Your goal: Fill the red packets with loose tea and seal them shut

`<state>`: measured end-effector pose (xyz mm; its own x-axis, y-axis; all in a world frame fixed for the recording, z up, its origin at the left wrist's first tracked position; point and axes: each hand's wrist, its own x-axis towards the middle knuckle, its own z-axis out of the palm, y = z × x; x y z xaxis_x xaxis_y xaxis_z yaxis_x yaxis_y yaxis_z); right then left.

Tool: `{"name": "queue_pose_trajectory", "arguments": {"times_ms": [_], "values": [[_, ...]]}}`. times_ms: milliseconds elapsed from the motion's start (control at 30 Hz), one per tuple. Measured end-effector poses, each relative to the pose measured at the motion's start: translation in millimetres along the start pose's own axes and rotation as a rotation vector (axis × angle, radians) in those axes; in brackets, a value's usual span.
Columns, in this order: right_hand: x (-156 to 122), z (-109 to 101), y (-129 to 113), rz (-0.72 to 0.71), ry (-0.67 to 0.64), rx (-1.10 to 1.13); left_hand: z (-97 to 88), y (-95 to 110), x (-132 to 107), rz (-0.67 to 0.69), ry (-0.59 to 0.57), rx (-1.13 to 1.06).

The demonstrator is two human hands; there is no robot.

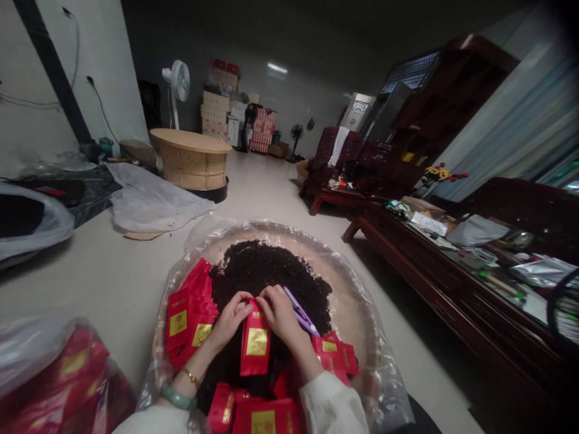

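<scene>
So the biggest thing in shot is the pale floor [113,277], with a long dark wood table [452,289] running down the right side, cluttered with bags and bits. Further back there's a round wooden tub [192,160] and a white fan [177,81] behind it.

Right in front of the person sits a wide round tray [357,289] lined with clear plastic, and a big heap of dark tea [266,271] fills the middle of it. At the lower left, off the tray, there's a plastic bag [58,374] stuffed with red stuff, pretty blurry.

Red packs with gold labels lie around the heap: a fanned stack [187,316] on the left, a few [335,355] on the right, more [262,416] at the near edge.

The packet [256,346] in hand stands upright over the near side of the tea, dead centre. The left hand [230,318] and right hand [280,313] both pinch its top edge, thumbs almost touching. The right one also has a purple tool [301,313] tucked under its fingers, sticking out to the side. Can't tell if the packet's mouth is open. Green bangle [178,398] on the left wrist.
</scene>
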<state>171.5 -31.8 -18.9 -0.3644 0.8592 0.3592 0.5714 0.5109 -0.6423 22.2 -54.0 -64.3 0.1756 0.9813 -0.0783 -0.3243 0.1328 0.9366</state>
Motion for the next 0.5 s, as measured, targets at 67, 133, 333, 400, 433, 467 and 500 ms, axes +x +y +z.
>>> {"name": "queue_pose_trajectory", "arguments": {"times_ms": [67,133,333,400,433,467,500], "values": [[0.5,2.3,2.5,0.044,-0.002,0.09,1.1,0.8,-0.2,-0.03,-0.004,-0.029],[2.1,6.9,7.6,0.131,0.001,0.238,2.0,1.3,-0.6,-0.069,0.007,-0.078],[7.1,24.0,27.8,0.536,0.035,0.84,1.4,-3.7,-0.9,-0.128,-0.05,-0.209],[6.6,26.2,30.0,0.569,0.045,0.944,1.4,-6.1,-0.9,-0.14,-0.076,-0.219],[5.9,26.6,29.8,0.577,0.044,0.985,1.5,-6.9,-0.8,-0.13,-0.067,-0.231],[5.2,26.8,28.8,0.582,0.033,1.024,1.5,-7.4,-0.7,-0.116,-0.049,-0.246],[4.3,27.0,27.3,0.584,0.016,1.06,1.3,-7.8,-0.6,-0.107,-0.03,-0.263]]}}
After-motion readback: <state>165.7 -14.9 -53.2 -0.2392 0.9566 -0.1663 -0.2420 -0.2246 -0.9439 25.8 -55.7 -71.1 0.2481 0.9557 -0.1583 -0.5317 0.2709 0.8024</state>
